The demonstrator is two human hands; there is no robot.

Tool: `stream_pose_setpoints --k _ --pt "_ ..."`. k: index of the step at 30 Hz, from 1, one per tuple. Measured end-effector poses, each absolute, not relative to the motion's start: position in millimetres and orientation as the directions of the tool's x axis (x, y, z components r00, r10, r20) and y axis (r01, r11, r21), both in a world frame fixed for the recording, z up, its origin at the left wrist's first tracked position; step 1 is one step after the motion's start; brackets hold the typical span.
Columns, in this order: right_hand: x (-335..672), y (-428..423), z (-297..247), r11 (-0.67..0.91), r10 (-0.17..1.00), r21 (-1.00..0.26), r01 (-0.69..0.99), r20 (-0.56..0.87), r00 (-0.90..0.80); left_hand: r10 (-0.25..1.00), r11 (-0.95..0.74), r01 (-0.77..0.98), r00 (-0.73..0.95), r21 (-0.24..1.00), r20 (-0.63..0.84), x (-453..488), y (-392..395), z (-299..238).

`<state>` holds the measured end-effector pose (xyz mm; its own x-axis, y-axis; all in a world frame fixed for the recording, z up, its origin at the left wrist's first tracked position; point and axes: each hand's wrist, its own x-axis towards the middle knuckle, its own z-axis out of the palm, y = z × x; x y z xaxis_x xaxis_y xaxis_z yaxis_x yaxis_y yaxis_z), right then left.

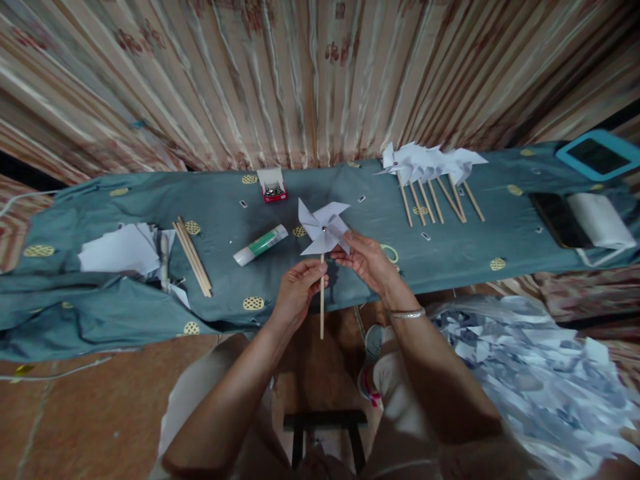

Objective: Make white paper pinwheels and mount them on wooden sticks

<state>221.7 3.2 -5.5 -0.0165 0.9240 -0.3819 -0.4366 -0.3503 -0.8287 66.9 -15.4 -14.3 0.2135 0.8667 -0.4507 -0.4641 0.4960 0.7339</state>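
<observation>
A white paper pinwheel (325,230) stands upright over the near edge of the table, a shiny pin head at its centre. My left hand (300,285) pinches its wooden stick just below the blades, and the stick's lower end hangs past the table edge. With thumb and fingers, my right hand (367,261) holds the lower right blade; some fingertips are hidden behind the paper. Left of the pinwheel lies a glue stick (261,245) with a green label. An open red box of pins (273,187) sits behind it. Green-handled scissors (389,254) lie partly hidden beside my right hand.
Several finished pinwheels (430,167) lie at the back right. Wooden sticks (193,257) and paper sheets (120,250) are on the left. A phone (560,220) and a blue-framed tablet (597,155) rest at the right. A bag of paper pieces (540,373) stands below, right.
</observation>
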Motion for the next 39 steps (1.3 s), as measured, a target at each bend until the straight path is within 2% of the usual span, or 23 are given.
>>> stream_pose_setpoints --k 5,17,23,31,39 --pt "209.4 3.1 -6.1 -0.353 0.934 -0.856 -0.378 -0.345 -0.092 0.859 0.511 -0.464 0.234 0.723 -0.456 67.6 -12.4 -14.2" --pt "208.5 9.4 -4.0 -0.285 0.952 -0.884 -0.371 -0.305 -0.004 0.846 0.533 -0.423 0.259 0.733 -0.466 64.9 -15.3 -15.8" --pt "216.4 12.6 -1.6 -0.284 0.953 -0.894 -0.347 -0.302 -0.003 0.858 0.511 -0.428 0.210 0.745 -0.468 64.2 -12.7 -18.2" --pt "227.7 15.5 -5.5 -0.165 0.949 -0.892 -0.421 -0.260 0.178 0.892 0.448 -0.417 0.149 0.791 -0.427 64.7 -8.2 -16.2" --pt "223.3 13.5 -6.6 -0.198 0.953 -0.891 -0.409 -0.272 0.132 0.918 0.392 -0.387 0.112 0.835 -0.379 64.7 -7.5 -19.4"
